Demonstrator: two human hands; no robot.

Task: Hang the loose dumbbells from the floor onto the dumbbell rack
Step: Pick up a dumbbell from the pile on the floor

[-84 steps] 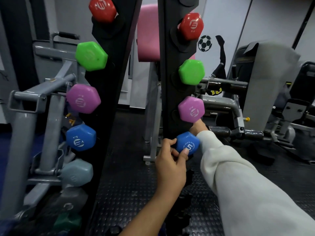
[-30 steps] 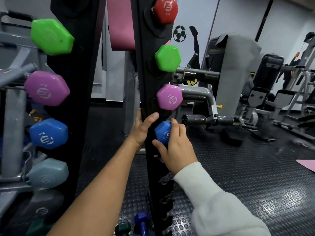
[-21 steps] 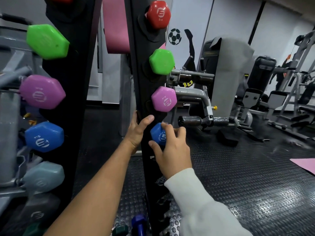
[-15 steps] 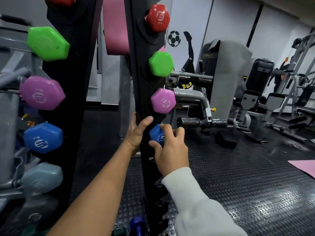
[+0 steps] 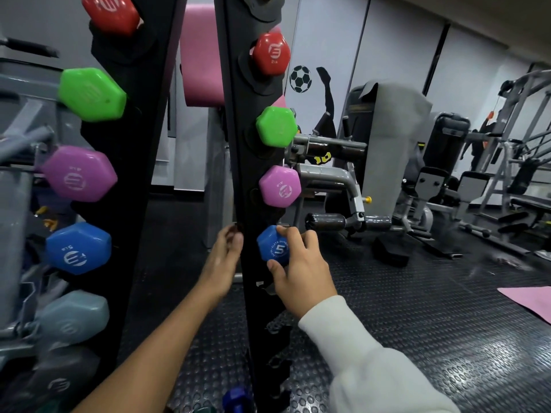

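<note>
R hand (image 5: 301,271) grips blue dumbbell (image 5: 272,248) at rack (image 5: 238,144); L hand (image 5: 222,260) beside upright.

Black upright dumbbell rack (image 5: 238,162) carries red (image 5: 270,53), green (image 5: 276,126), purple (image 5: 279,186) and blue (image 5: 272,244) dumbbells in descending slots. Studded rubber floor (image 5: 417,323) bears a dark blue dumbbell (image 5: 237,399) beside rack base.

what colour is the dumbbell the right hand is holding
Blue, with a white 5 on its end; dumbbell, right hand, head view.

White sleeve (image 5: 366,362), right arm only
</note>
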